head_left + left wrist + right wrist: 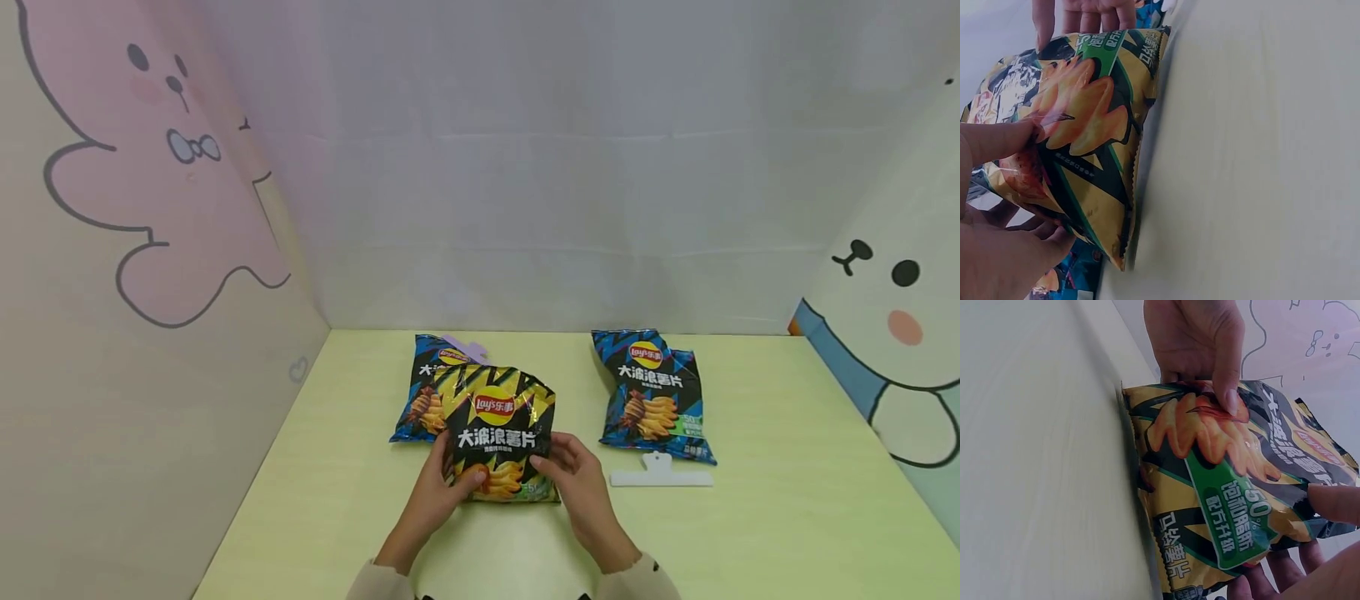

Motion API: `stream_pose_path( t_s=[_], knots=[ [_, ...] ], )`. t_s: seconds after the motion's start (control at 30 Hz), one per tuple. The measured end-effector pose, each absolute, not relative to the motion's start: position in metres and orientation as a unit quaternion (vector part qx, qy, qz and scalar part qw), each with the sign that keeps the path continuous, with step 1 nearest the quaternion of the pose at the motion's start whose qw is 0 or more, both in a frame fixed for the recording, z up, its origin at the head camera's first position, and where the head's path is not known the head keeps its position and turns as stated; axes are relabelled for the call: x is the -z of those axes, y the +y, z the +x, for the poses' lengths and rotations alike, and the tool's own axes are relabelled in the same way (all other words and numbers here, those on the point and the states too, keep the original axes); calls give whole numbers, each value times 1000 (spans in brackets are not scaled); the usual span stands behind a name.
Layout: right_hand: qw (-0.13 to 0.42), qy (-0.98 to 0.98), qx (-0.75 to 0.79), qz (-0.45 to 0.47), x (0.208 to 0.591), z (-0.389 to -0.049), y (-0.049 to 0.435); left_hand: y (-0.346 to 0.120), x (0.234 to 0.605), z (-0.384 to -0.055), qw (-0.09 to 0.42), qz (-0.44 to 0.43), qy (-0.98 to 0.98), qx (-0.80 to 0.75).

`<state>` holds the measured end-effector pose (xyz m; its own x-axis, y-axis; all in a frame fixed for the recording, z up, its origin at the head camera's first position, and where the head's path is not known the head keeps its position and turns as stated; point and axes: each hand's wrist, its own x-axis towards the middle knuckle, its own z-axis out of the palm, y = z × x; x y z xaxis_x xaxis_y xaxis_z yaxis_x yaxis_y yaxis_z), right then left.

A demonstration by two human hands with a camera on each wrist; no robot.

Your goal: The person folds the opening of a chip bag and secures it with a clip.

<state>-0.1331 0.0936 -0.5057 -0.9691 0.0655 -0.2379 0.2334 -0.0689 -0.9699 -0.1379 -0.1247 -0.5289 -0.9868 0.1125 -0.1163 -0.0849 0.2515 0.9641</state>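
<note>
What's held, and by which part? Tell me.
The yellow-and-black chip bag, by its lower sides: left grip at one edge, right grip at the other.

Blue chip bag (650, 398) at right, white clip (660, 477) just in front, pink cartoon figure (197, 196) on left wall (217, 400)

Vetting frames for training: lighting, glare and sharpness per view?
Head: brightest, small glints on the yellow-and-black foil chip bag, large print legible. Left wrist: dimmer; white glare on the bag toward the picture's upper left, soft shadow on the pale yellow tabletop beside it. Right wrist: also dim; bag print sharp enough to read, shadow along its bottom edge.
</note>
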Motion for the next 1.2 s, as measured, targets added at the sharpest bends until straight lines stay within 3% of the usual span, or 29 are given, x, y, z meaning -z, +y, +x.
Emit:
stream_pose_path(
  t_s=[0.47, 0.97, 1.2],
  knots=[
    [66, 691, 714, 91, 507, -139, 96, -124, 534, -133, 92, 2, 794, -600],
    [32, 700, 708, 87, 498, -173, 98, -123, 541, -131, 83, 17, 781, -619],
    [27, 698, 711, 84, 498, -176, 96, -129, 527, -138, 10, -10, 788, -615]
  ],
)
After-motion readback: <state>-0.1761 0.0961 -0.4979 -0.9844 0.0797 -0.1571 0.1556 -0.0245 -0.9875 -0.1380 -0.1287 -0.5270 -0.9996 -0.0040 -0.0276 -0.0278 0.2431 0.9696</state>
